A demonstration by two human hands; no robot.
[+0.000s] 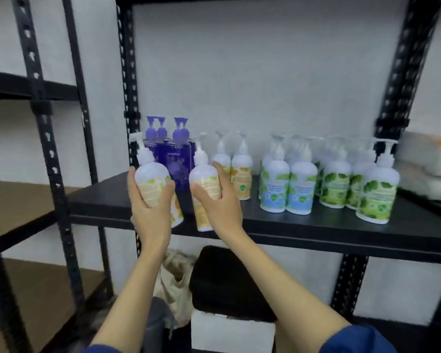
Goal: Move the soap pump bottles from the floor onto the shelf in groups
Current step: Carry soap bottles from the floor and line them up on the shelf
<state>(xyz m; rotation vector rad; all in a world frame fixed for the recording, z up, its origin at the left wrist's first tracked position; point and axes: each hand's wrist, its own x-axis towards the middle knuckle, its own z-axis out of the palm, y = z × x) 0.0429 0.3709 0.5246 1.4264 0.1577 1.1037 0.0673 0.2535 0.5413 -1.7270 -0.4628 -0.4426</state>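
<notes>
**Two orange-label bottles at the shelf edge**

Left hand [150,200] wrapped round the body of one orange-label pump bottle [152,179], fingers and thumb curled about its middle. Right hand [214,197] gripping a second orange-label bottle [204,182] the same way. Both held slightly tilted over the front left of the black shelf [303,222], bases at or just past its front lip; whether touching the board, cannot tell.

Already standing on the shelf: purple bottles [175,159] at the back left, two more orange-label ones [241,174] just right of the hands, then a blue-label group [288,187] and a green-label group [374,194] farther right.

Likely smooth plastic, stiff-walled, weighty if full, so probably slippery under a loose grasp. Best taken round the waist of the body, as here, not by the pump head, which looks thin and could turn or depress. Top-heavy shape; liable to tip neighbours if set down crooked.
</notes>
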